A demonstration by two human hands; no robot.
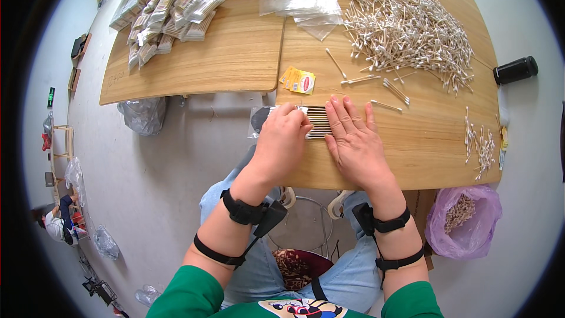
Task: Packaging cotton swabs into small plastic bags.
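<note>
A row of cotton swabs (pixel 318 122) lies side by side at the table's front edge, between my two hands. At its left end is a small clear plastic bag (pixel 254 129), part of which sticks out past the table edge. My left hand (pixel 283 132) is closed, fingertips pinched on the bag's mouth by the swab tips; the fingers cover much of the bag. Flat over the right part of the row rests my right hand (pixel 355 135), fingers stretched out. Just beyond the left hand lie a few yellow and white cards (pixel 301 81).
A large heap of loose swabs (pixel 406 23) covers the far right. Flat clear bags (pixel 306 6) lie beside it. Filled swab packs (pixel 170 15) are piled far left. A black bottle (pixel 515 70) is at the right edge; a purple plastic bag (pixel 471 241) hangs below.
</note>
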